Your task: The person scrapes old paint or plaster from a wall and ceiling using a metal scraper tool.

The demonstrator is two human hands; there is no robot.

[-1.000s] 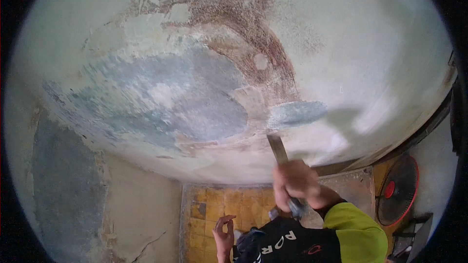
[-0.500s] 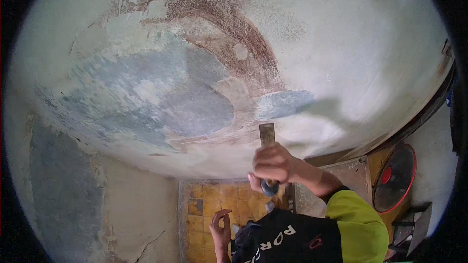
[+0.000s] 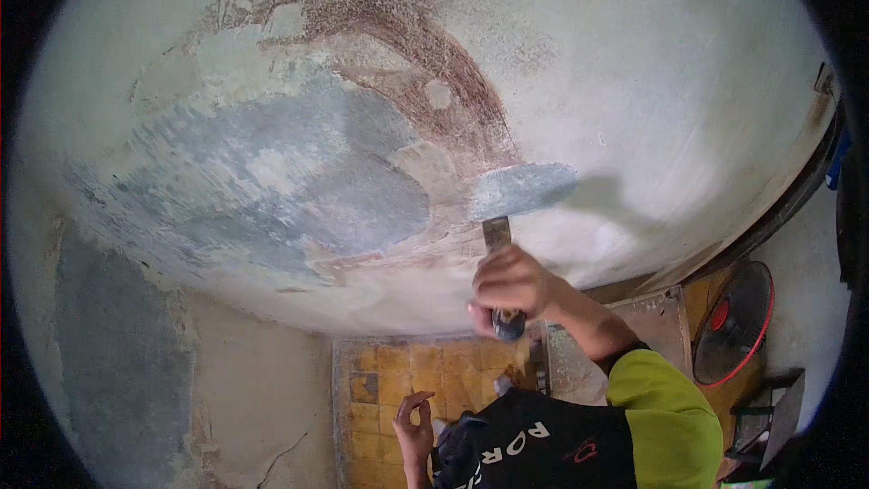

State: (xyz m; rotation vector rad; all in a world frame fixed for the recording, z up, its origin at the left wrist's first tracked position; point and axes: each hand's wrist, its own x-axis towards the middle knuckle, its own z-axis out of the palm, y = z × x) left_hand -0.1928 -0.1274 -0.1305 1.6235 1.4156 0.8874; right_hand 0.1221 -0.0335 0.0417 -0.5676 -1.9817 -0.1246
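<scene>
The right hand [image 3: 511, 282] grips the scraper [image 3: 496, 234], its blade sticking out far of the fist, beside the wall's small blue patch [image 3: 525, 190]. Near left, well apart, the left hand [image 3: 415, 426] curls loosely, empty.

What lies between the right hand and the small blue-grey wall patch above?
The scraper's flat blade lies between the right hand and patch, in the head view.
</scene>
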